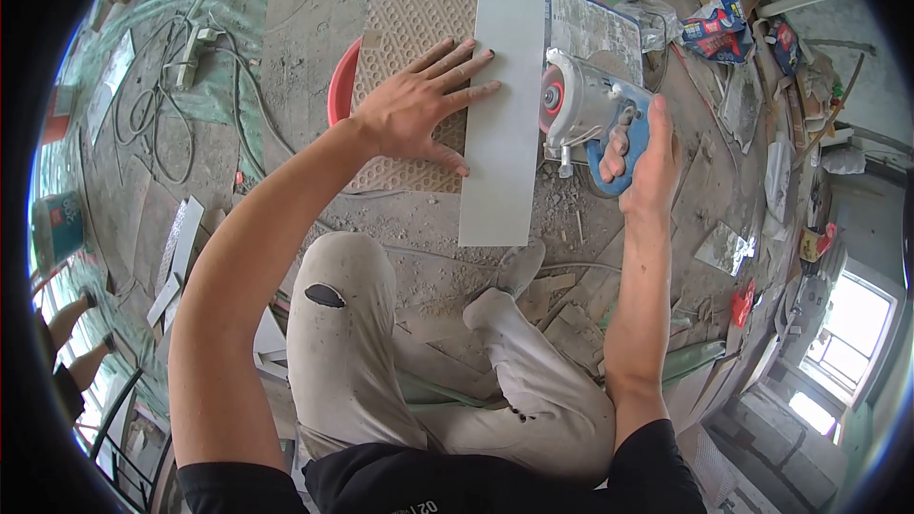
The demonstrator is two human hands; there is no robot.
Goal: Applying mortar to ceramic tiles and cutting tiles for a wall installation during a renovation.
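Note:
A long pale grey tile strip (505,152) lies across a larger tile turned with its textured, brown-beige back (411,19) upward. My left hand (409,109) is flat with fingers spread, its palm over the textured tile and its fingertips on the strip. In my right hand (640,157) is a handheld tile cutter (583,100), with a silver guard, a blue handle and a red-centred disc. The fingers wrap round its handle. The disc stands right beside the strip's right edge; whether it touches is unclear.
A red rounded rim (341,86) shows under the tile's left side. Coiled cable and a power strip (193,49) lie at left. Tile offcuts (179,247) and rubble litter the dusty floor. Crumpled bags (716,29) lie at far right. Another person's legs (71,324) show at far left.

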